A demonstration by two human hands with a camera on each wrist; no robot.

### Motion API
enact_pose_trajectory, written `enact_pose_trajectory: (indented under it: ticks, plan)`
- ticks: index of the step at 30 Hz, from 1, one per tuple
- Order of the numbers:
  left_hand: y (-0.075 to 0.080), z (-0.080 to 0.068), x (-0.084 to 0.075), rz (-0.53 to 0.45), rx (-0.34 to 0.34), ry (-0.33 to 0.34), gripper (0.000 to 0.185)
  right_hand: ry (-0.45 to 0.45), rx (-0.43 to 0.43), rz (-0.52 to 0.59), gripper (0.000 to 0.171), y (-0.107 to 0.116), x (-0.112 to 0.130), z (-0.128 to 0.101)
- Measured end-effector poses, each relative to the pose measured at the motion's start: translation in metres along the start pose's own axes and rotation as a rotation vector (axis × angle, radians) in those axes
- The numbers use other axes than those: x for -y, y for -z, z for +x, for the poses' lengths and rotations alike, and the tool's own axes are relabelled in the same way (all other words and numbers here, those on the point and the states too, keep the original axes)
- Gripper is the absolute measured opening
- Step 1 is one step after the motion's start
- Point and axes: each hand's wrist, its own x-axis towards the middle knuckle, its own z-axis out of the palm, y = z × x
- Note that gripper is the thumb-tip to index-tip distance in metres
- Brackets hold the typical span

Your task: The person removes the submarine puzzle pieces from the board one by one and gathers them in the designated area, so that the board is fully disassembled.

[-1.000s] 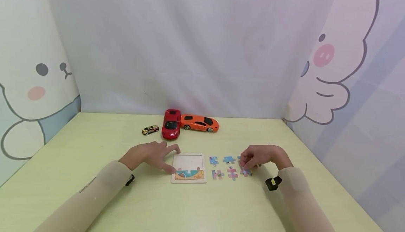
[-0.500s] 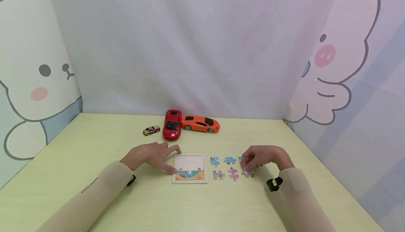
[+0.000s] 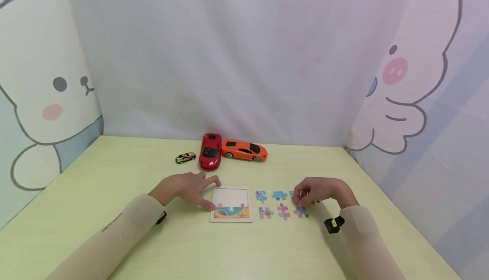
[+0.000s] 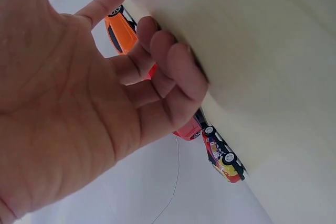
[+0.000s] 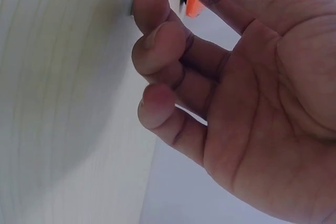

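Over the last second the right hand [image 3: 318, 191] stayed curled, pinching a puzzle piece [image 3: 294, 196] among the loose ones, while the left hand [image 3: 187, 189] remained spread flat, steadying the puzzle tray [image 3: 231, 204] beside its fingertips.

The person is wearing long beige sleeves that are covering both arms down to the wrists. The left sleeve [image 3: 114, 229] is carrying a small line of dark letters along the forearm; the letters are too small to read. A narrow black strap [image 3: 161, 217] is showing at the left wrist, where the sleeve is ending. At the right wrist, a small black device [image 3: 333, 224] with a yellow-green spot on it is sitting at the edge of the right sleeve [image 3: 366, 242]. Both hands are bare, and the nails are looking short and plain.
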Motion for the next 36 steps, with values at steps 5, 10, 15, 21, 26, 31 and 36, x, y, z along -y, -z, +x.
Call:
enact_pose_trajectory:
  ticks: [5,10,15,21,26,31,36]
  plan:
    - [0.0,0.001,-0.001,-0.003,0.007,0.014,0.064,0.031,-0.014,-0.003,0.006,0.0,0.002,0.0]
    - [0.0,0.001,-0.001,-0.006,0.007,0.024,0.064,0.055,-0.026,-0.012,0.008,0.0,0.009,0.004]
    - [-0.001,0.002,-0.001,-0.006,0.01,0.035,0.064,0.084,-0.022,-0.035,0.012,-0.001,0.02,0.007]
    - [-0.001,0.001,-0.004,-0.001,0.009,0.042,0.064,0.132,-0.015,-0.102,0.015,-0.003,0.035,0.012]
    - [-0.004,0.003,-0.004,0.011,0.012,0.047,0.065,0.125,-0.012,-0.135,0.016,-0.005,0.049,0.023]
    - [-0.004,0.004,-0.004,0.017,0.012,0.053,0.065,0.141,0.008,-0.15,0.018,-0.008,0.063,0.037]
    - [-0.003,0.003,-0.004,0.014,0.007,0.06,0.065,0.173,0.025,-0.183,0.018,-0.01,0.075,0.051]
